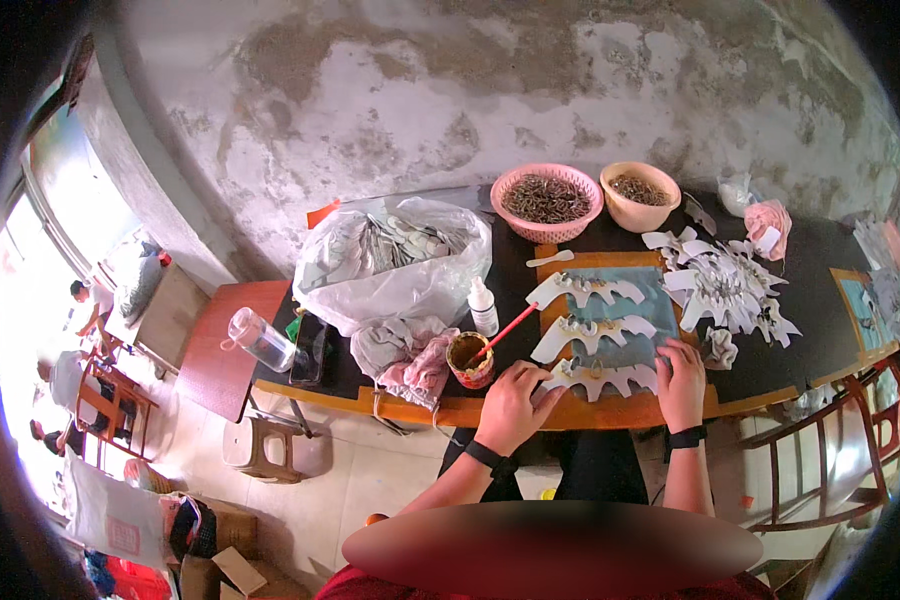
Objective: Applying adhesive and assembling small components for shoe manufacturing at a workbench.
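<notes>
Three white scalloped cut-out pieces lie in rows on a blue-grey mat (625,300) in front of me: a far one (610,291), a middle one (602,338) and a near one (604,379). Small brownish bits sit along their upper edges. My left hand (510,408) rests at the left end of the near piece, fingers stretched and thumb apart. At its right end lies my right hand (681,384), fingers extended and flat. Left of the mat stands a small pot (470,362) of brownish paste with a red-handled stick (511,329) leaning in it.
A heap of similar white pieces (722,285) lies at the right. Behind are a pink basket (546,229) and a cream bowl (638,214) of small dark pieces. A plastic bag (400,285), white bottle (483,308), cloths (405,350) and clear bottle (262,340) stand left.
</notes>
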A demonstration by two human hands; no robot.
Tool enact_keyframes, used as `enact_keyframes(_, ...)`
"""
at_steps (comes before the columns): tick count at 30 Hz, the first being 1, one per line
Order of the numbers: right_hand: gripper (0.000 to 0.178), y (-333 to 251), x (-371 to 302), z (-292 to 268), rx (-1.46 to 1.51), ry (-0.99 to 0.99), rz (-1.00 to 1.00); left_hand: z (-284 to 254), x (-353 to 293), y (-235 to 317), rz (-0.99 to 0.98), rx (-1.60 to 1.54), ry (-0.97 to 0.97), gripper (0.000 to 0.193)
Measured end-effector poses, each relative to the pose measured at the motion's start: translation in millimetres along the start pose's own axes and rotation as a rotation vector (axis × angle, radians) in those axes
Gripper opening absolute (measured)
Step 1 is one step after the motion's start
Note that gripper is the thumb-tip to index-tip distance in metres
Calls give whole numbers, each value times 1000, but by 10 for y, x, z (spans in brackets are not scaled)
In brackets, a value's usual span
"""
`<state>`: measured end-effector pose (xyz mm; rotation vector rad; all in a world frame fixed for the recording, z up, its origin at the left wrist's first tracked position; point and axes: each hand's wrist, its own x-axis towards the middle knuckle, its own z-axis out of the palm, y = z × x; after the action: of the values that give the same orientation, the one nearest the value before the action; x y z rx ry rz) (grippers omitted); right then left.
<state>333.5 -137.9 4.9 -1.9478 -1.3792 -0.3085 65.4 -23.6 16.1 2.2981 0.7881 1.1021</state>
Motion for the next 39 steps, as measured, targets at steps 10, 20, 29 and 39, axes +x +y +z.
enact_keyframes(10, 15, 72, -45, 13, 42, 47, -33, 76, -48, -35, 40, 88, 31, 19)
enact_keyframes(20, 12, 107, -85, 18, 75, 91, -30, 73, -55, 50, -1, 124, 41, 17)
enact_keyframes(29, 11, 71, -74, -12, 107, 53, -5, 45, -26, 67, -24, 129, -1, 14)
enact_keyframes(39, 10, 83, -78, -41, 145, 51, 16, 53, -19, 92, -38, 106, -20, 15)
